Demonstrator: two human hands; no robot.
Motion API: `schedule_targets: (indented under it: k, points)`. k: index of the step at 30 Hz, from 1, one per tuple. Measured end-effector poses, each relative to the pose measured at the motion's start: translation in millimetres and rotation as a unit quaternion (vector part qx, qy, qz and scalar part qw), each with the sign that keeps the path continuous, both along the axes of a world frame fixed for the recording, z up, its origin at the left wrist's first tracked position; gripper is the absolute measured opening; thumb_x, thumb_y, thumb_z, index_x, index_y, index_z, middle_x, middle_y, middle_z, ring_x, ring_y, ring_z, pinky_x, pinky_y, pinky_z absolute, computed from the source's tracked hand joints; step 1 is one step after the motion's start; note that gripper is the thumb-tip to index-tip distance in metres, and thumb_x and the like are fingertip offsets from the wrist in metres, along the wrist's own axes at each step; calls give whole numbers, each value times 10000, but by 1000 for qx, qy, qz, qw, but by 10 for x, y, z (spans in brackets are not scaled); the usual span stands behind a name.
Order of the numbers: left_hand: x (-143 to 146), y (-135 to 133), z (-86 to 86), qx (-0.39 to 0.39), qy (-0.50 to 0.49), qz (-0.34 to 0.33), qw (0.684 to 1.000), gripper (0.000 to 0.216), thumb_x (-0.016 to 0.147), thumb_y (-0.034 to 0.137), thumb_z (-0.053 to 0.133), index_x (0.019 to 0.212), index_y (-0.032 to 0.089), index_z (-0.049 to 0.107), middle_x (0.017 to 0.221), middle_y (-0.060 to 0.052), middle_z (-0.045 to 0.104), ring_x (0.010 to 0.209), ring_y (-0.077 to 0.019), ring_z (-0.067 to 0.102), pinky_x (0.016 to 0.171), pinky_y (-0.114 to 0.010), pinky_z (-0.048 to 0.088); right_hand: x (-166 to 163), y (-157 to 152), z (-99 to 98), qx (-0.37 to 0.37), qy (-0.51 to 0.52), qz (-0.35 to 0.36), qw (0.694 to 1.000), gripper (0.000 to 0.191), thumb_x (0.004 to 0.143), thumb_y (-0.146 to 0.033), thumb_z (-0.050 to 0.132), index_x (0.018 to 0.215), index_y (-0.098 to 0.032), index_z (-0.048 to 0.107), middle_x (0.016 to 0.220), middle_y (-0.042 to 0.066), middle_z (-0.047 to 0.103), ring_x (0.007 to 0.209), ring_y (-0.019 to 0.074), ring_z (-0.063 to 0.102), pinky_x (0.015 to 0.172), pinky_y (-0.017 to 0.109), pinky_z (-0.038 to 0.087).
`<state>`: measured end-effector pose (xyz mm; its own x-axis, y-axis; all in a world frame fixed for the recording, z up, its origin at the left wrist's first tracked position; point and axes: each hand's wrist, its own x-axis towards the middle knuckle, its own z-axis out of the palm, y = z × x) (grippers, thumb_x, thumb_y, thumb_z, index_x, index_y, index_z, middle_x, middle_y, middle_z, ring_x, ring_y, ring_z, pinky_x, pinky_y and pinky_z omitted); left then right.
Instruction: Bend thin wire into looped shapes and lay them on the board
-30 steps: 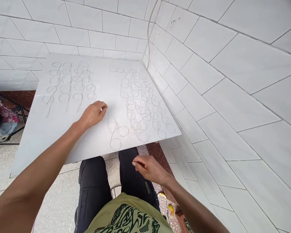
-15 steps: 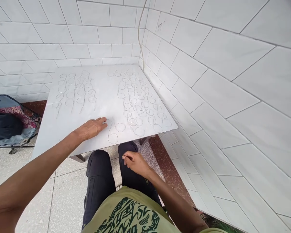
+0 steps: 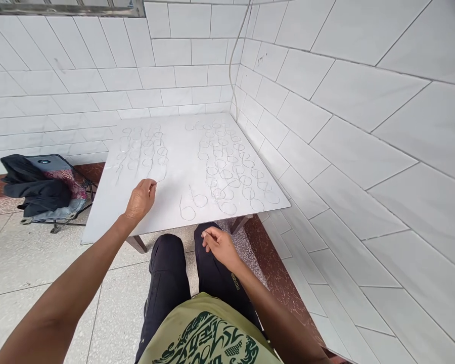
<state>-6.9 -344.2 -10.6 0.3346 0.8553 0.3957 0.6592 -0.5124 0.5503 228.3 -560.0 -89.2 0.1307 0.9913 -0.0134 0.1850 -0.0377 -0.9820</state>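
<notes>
On the white counter (image 3: 109, 212) in the head view, we rested our left hand (image 3: 141, 198), its grip curled and pinching a thin wire loop (image 3: 157, 174) just ahead of the fingertips. Right of that grip lay more wire loops (image 3: 191, 205) in rows. Nearer us, our right hand (image 3: 219, 244) sat on our knee, grip pressed together; whether it held anything, we could not tell.

No text can be read for certain. The green shirt (image 3: 208, 338) bears a dark print with letter-like shapes, too distorted to make out. A small pale mark sits on the trouser leg (image 3: 233, 280), too small to read.
</notes>
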Motion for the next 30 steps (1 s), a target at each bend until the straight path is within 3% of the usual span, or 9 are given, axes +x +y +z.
schedule_targets:
  k: [2, 5, 10, 13, 18, 22, 26, 30]
  points:
    - [-6, -20, 110, -57, -97, 32, 993, 160, 935, 307, 516, 1005, 189, 598, 936, -69, 656, 796, -188, 662, 715, -336, 558, -33, 33, 75, 5, 2, 2, 1000, 223, 970, -382, 549, 850, -218, 641, 710, 0, 683, 541, 145, 607, 550, 266, 454]
    - [-21, -120, 330, -169, -251, 23, 953, 222, 867, 348, 640, 985, 164, 605, 917, -63, 672, 749, -182, 688, 647, -340, 596, -87, 44, 232, 20, 6, 6, 1000, 219, 976, -382, 550, 858, -222, 642, 713, -3, 686, 546, 144, 613, 567, 267, 467]
    - [-37, -476, 530, -295, -320, -16, 900, 308, 756, 359, 805, 890, 128, 650, 876, -83, 700, 668, -162, 675, 617, -347, 604, -178, 88, 541, 57, -6, 19, 998, 272, 1010, -442, 529, 899, -218, 637, 759, 5, 701, 611, 141, 642, 604, 254, 481]
    - [-6, -738, 484, -343, -325, -21, 881, 358, 728, 392, 851, 875, 128, 659, 857, -84, 703, 653, -160, 663, 589, -329, 585, -238, 169, 659, 75, 13, 25, 997, 288, 1015, -480, 526, 995, -212, 630, 846, 22, 712, 688, 143, 663, 631, 249, 503]
    - [79, -1137, 354, -421, -319, -55, 847, 370, 737, 425, 866, 871, 136, 678, 839, -63, 697, 618, -127, 627, 528, -258, 509, -243, 343, 709, 73, 110, 25, 991, 374, 990, -543, 552, 1126, -200, 612, 996, 59, 684, 785, 151, 673, 530, 217, 475]
    - [136, -1367, 293, -457, -322, -75, 826, 336, 757, 422, 855, 880, 156, 692, 803, -40, 678, 575, -106, 580, 463, -229, 446, -102, 415, 714, 84, 156, 108, 978, 441, 984, -501, 580, 1318, -215, 611, 1104, 78, 673, 900, 169, 669, 587, 233, 521]
    - [177, -1507, 269, -462, -298, -82, 831, 305, 768, 435, 836, 832, 177, 685, 765, -30, 670, 524, -97, 546, 417, -225, 421, -22, 387, 702, 100, 84, 160, 978, 420, 936, -418, 680, 1318, -243, 673, 1186, 72, 690, 943, 164, 652, 663, 241, 532]
    - [209, -1599, 256, -445, -267, -85, 851, 309, 776, 463, 813, 819, 190, 674, 745, -27, 671, 489, -100, 537, 382, -226, 398, -66, 333, 695, 105, 40, 155, 982, 328, 936, -429, 687, 1195, -235, 747, 1117, 60, 723, 895, 157, 650, 676, 246, 514]
